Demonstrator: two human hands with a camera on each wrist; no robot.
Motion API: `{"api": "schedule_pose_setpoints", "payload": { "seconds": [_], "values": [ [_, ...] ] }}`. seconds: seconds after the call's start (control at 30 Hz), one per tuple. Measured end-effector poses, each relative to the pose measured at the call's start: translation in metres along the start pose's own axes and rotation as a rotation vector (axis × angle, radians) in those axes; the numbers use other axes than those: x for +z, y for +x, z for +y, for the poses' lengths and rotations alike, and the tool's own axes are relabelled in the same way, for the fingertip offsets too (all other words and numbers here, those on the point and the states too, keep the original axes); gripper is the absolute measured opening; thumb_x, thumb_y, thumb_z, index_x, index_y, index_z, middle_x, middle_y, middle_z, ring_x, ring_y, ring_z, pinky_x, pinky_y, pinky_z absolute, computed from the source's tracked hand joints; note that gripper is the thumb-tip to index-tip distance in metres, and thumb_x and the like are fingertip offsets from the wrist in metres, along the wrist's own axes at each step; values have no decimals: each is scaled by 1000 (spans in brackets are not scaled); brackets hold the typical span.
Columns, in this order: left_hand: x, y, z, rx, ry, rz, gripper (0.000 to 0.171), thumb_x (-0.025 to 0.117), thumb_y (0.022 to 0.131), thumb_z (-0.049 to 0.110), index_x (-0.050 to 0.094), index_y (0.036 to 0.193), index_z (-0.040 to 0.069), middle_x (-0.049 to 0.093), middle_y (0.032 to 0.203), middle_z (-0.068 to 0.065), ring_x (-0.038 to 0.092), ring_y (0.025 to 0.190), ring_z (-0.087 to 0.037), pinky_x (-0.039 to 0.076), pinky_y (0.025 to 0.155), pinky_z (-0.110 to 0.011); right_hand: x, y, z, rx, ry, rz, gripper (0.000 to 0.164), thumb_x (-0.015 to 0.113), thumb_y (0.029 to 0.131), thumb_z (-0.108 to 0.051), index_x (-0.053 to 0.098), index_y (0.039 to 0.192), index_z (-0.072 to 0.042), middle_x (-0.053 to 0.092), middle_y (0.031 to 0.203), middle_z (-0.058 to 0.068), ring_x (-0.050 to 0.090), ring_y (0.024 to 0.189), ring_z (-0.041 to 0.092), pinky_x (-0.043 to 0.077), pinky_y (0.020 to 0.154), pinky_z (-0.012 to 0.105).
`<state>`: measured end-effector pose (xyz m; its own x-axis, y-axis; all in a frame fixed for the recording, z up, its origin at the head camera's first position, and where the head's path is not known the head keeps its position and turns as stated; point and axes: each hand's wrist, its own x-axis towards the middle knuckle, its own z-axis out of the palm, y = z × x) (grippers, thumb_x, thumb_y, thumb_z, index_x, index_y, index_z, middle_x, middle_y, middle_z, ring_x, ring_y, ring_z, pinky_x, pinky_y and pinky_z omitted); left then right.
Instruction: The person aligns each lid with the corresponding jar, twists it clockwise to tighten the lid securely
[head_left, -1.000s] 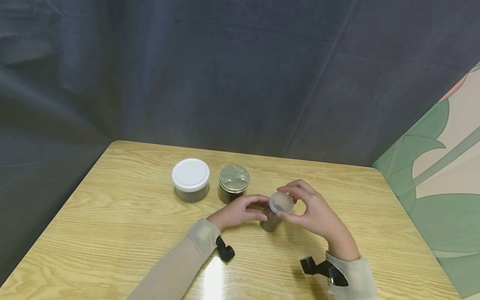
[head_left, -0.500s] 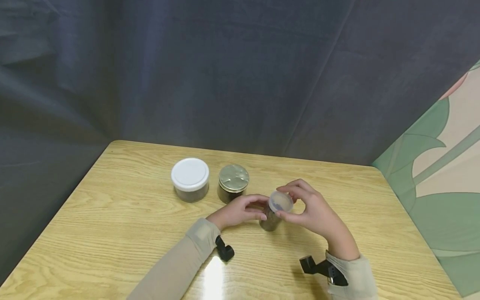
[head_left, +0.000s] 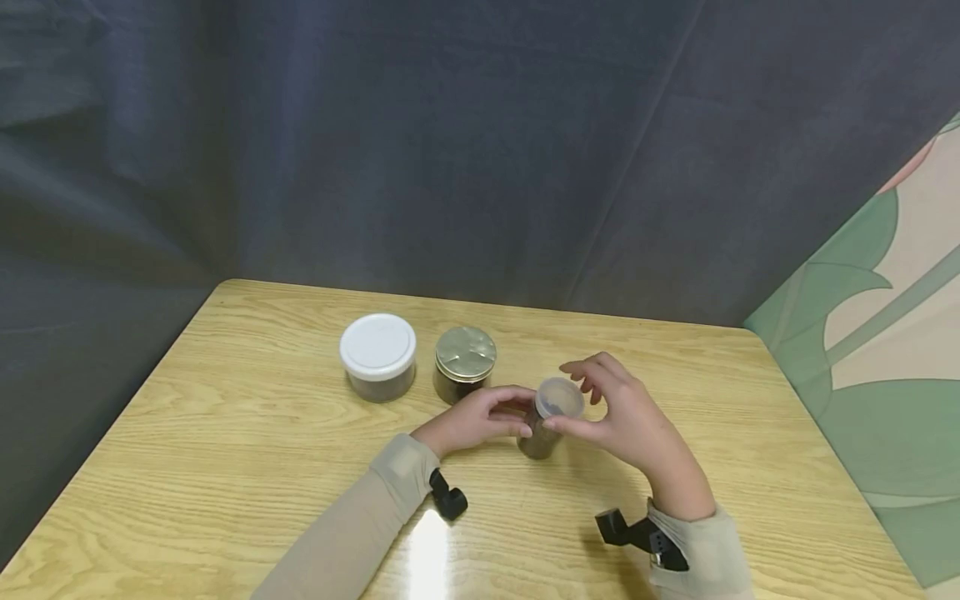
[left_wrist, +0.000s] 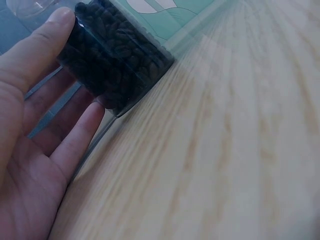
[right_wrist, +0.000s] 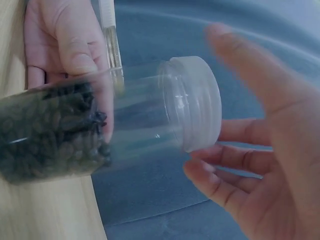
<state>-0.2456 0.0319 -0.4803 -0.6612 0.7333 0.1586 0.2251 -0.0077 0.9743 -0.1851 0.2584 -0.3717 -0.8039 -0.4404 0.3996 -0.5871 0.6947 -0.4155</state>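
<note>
1. Desk (head_left: 247, 433): yellow wood grain, rounded far corners.
2. Cloth (head_left: 450, 158): dark blue-grey, behind desk and down its left side; creased.
3. Print (head_left: 892, 442), right: big green leaves on beige, touch of pink higher up.
4. Glare (head_left: 428, 562): white patch on desk, near side.

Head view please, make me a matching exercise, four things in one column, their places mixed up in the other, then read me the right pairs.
Things
1. White-lidded tub
2. Gold-lidded jar
3. Left hand
4. Right hand

Places
A. Holding the side of the clear jar of dark beans
B. Between the other two containers
C. Beside the frosted lid, with its fingers spread
D. Farthest left of the three containers

Right pairs: 1-D, 2-B, 3-A, 4-C
</note>
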Motion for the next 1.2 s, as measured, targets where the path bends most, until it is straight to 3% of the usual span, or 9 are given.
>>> {"api": "schedule_pose_setpoints", "payload": {
  "seconds": [0.13, 0.33, 0.8, 1.2],
  "values": [
    [0, -1, 1, -9, -13, 4, 52, 69, 95, 2, 52, 144, -1, 57, 142, -17, 57, 129, -26, 50, 106, -27, -4, -1, 1, -58, 11, 10, 49, 81, 83, -16, 66, 128, -4, 66, 120, 7, 63, 99, 22, 59, 80, 43],
    [-1, 0, 2, -3, -1, 2, 52, 69, 95, 2, 52, 144, -1, 57, 142, -17, 57, 130, -26, 50, 106, -27, -5, -2, 0, -151, 30, -18, 43, 74, 85, -9, 68, 127, -5, 67, 128, 7, 60, 121, 28, 53, 97, 50],
    [-1, 1, 2, 2, 12, 0, 52, 69, 96, 3, 51, 145, -1, 57, 142, -18, 57, 130, -25, 49, 106, -26, -6, -2, 0, -139, 20, -36, 38, 76, 83, -9, 71, 121, -6, 67, 125, 7, 60, 118, 27, 55, 94, 52],
    [0, 0, 2, -7, 5, -1, 52, 69, 95, 3, 52, 145, 0, 57, 143, -16, 57, 130, -24, 50, 106, -26, -3, -1, 0, -174, 7, 8, 38, 84, 78, -6, 73, 114, -5, 67, 117, 7, 63, 107, 25, 60, 83, 47]
  ]
}}
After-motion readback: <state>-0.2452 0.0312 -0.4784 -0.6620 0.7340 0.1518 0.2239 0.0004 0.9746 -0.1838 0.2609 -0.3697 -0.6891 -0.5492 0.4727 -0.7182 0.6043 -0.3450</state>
